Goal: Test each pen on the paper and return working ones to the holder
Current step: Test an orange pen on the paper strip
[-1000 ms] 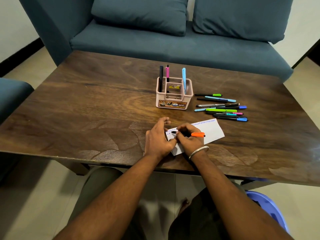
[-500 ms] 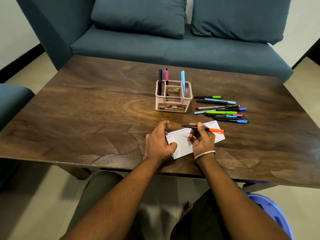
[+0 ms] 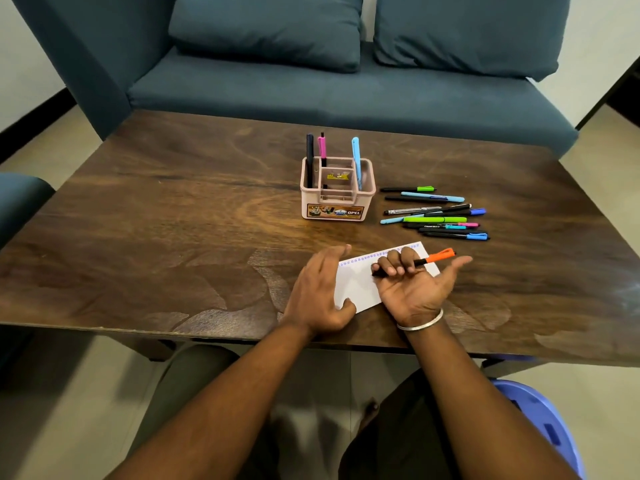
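The left hand (image 3: pixel 320 292) lay flat, fingers straight, pressing the near-left edge of the paper (image 3: pixel 360 289) on the counter (image 3: pixel 173 237). Behind the paper stood the holder (image 3: pixel 337 202) with three pens. Over the paper, the right hand (image 3: pixel 412 289), palm up, curled its fingers around the orange-capped pen (image 3: pixel 429 259). Right of the holder lay the loose pens (image 3: pixel 436 214).

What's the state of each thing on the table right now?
Orange pen: held in right hand, palm up, over the paper.
Paper: flat, pinned by left hand.
Holder: upright, three pens standing in it.
Loose pens: lying right of holder.
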